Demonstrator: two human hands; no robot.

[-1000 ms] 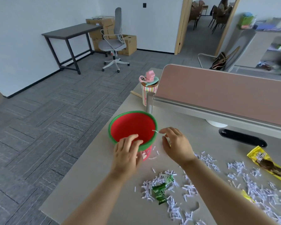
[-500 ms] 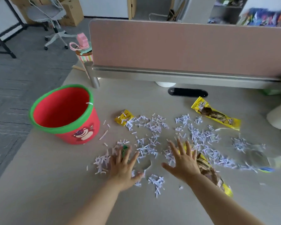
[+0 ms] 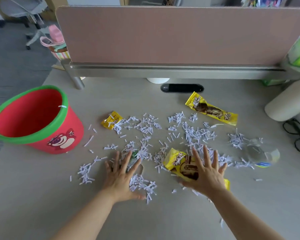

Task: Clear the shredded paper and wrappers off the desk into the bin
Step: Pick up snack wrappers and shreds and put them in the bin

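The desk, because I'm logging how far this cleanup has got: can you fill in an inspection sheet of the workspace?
Surface: grey desk, littered across its middle.
Job's things: shredded paper scattered; long yellow wrapper at the back; small yellow wrapper nearest the red bin; third yellow wrapper under the right hand; green wrapper under the left hand; clear wrapper at the right; one paper strip on the bin's rim.
Clutter: black glasses at the right edge; pink-lidded cup by the partition's corner.
Hands: both open, fingers spread, on the litter.
Cables: nothing seen.
Surroundings: pink partition; office chair beyond.
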